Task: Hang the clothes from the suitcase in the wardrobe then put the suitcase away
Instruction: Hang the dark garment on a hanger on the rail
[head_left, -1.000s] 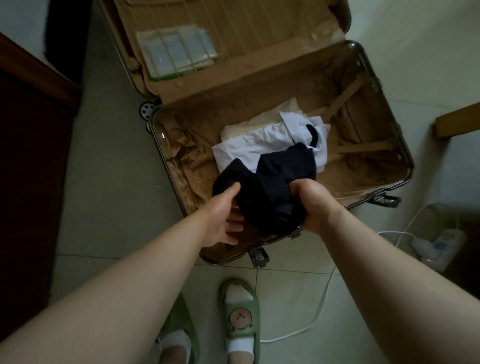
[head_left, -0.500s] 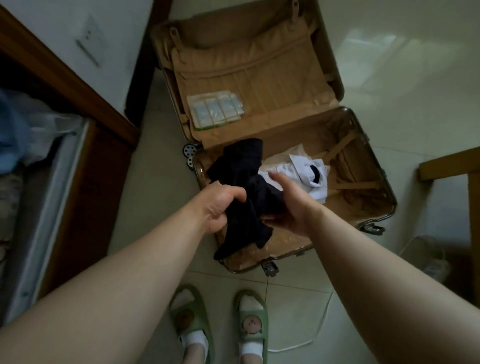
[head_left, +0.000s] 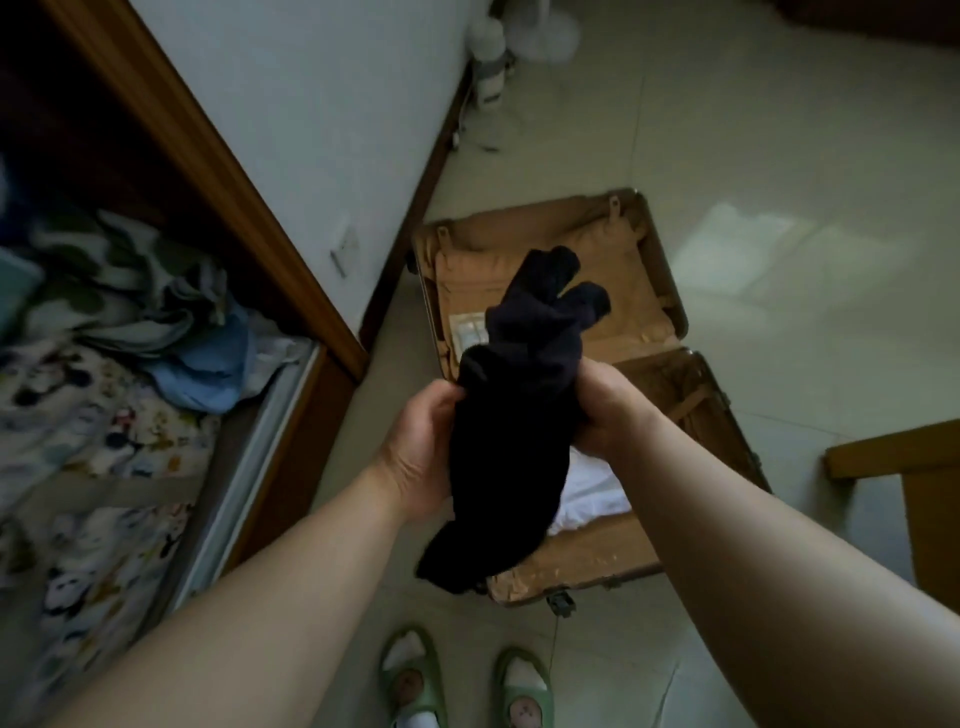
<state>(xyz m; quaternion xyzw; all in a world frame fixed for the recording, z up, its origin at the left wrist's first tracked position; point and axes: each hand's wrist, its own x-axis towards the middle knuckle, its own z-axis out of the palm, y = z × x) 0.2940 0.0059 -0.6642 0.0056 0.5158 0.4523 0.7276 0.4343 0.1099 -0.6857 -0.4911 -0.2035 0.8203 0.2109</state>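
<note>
1. Holding the dark navy, bunched cloth garment (head_left: 511, 431) in mid-air at the centre of the head view, both hands have it above the open, tan-lined hard-shell suitcase (head_left: 661, 270), which lies on the floor from twelve to four o'clock of them. My guess is that this height gives room to shake the garment out for hanging.
2. The left hand (head_left: 421, 452) grips the cloth's left edge, its fingers (head_left: 441, 397) curled tight into the fabric.
3. The right hand (head_left: 608, 410) clutches the right side, thumb pressed on top. Its other fingers wrap underneath, mostly hidden.
4. A white folded garment (head_left: 592, 493) lies in the suitcase's near half, at five o'clock of the hands, probably next to be hung.
5. The brown wooden-framed wardrobe (head_left: 208, 171) stands open at nine o'clock, with patterned bedding inside. No hanger is visible.
</note>
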